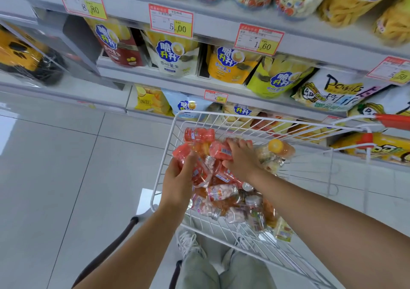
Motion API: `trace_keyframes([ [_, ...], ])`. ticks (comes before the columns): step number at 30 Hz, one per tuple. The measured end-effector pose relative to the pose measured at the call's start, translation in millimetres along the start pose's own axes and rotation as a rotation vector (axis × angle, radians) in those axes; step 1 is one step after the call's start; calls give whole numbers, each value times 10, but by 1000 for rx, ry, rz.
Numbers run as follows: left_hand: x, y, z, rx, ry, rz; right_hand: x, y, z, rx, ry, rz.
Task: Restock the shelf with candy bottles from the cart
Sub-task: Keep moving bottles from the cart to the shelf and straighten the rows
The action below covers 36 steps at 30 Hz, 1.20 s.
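Note:
A white wire cart in front of me holds a heap of small candy bottles, red, pink and clear with silver caps. My left hand reaches into the cart's left side and grips red candy bottles against its palm. My right hand lies over a pink bottle near the top of the heap, fingers curled round it. Another red bottle lies at the cart's far end. The shelf rises just behind the cart.
The shelves carry snack bags and price tags. A yellow-capped bottle lies at the cart's right side. The cart's red handle is at the right edge. Grey tiled floor lies to the left. My legs stand below the cart.

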State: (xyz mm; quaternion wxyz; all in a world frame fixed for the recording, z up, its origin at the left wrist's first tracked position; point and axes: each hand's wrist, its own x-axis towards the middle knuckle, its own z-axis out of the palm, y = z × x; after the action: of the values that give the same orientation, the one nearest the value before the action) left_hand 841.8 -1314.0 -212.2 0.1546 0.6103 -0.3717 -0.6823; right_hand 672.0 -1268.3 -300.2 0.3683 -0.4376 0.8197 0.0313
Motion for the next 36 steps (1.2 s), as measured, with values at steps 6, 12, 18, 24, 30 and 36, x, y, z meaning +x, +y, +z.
trace_keyframes([
  [6, 23, -27, -4, 19, -27, 30, 37, 85, 32, 4, 148, -54],
  [12, -61, 57, 30, 30, -1, 39, -211, 76, -217, 315, 189, -242],
  [18, -406, 652, 131, 60, -8, 188, -775, -99, -1094, 600, 281, -423],
  [24, -1077, 1751, 449, 54, -77, 490, -1589, -370, -2405, 753, 557, -558],
  [30, -1859, 2737, 876, 84, -129, 838, -2377, -394, -3568, 870, 884, -717],
  [36, -2280, 3504, 1329, 94, -248, 1145, -2731, -118, -4435, 844, 1072, -792],
])
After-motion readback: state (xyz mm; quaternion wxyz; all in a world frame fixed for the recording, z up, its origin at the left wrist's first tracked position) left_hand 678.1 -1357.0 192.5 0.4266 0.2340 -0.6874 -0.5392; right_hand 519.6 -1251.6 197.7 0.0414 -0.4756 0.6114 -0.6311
